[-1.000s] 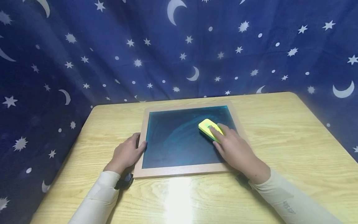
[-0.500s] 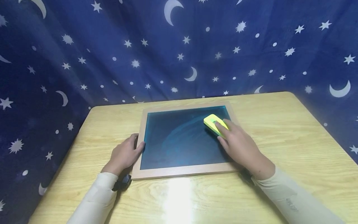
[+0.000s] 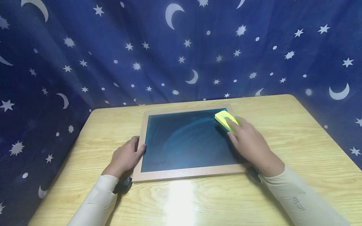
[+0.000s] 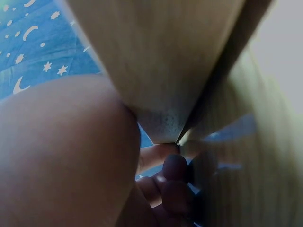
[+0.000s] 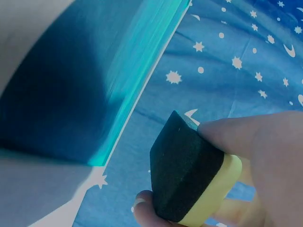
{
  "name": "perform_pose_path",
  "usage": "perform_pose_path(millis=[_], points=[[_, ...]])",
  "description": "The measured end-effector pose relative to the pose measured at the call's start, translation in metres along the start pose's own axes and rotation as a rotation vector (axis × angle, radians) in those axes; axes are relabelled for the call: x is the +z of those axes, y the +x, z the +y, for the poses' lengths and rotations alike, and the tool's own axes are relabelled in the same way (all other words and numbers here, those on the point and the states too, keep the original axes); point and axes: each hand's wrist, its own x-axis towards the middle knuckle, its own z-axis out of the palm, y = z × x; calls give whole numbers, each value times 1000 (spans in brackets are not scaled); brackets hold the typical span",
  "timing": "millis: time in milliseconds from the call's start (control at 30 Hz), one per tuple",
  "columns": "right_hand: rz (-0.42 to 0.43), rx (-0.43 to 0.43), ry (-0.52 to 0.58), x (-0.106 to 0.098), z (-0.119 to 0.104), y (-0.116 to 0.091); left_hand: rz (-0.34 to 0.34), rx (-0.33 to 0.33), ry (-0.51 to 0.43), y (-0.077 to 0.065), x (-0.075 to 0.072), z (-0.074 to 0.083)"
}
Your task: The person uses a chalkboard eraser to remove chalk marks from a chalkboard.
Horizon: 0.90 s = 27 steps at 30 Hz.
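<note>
A small chalkboard (image 3: 181, 153) in a pale wooden frame (image 3: 186, 173) lies on the table, with faint bluish chalk smears curving across its dark surface. My left hand (image 3: 124, 157) holds the frame's left side, thumb over the top edge and fingers along the outer side. In my right hand (image 3: 253, 144) is a yellow board eraser (image 3: 222, 116), gripped between thumb and fingers above the board's upper right part. Its dark felt face shows in the right wrist view, tilted and apart from the board. In the left wrist view, curled fingers (image 4: 175, 168) show beside the frame's end.
The light wood-grain table (image 3: 282, 125) extends around the board, with a bright reflection near its front. A dark blue curtain (image 3: 158, 37) with moons and stars hangs behind and at the sides. Black wrist cameras sit under both wrists.
My right hand has carried the eraser up and to the right, toward the board's upper right corner. The left hand keeps its hold on the frame. The head view has shifted slightly.
</note>
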Motion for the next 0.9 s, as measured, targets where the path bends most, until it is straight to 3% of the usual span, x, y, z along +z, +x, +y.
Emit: perform_pose_path(millis=[600,900], points=[[18,60,18,-3,25,2,13,10,6,1,0,0],[-22,102,14,-7,37,5,18,10,2,1,2,-3]])
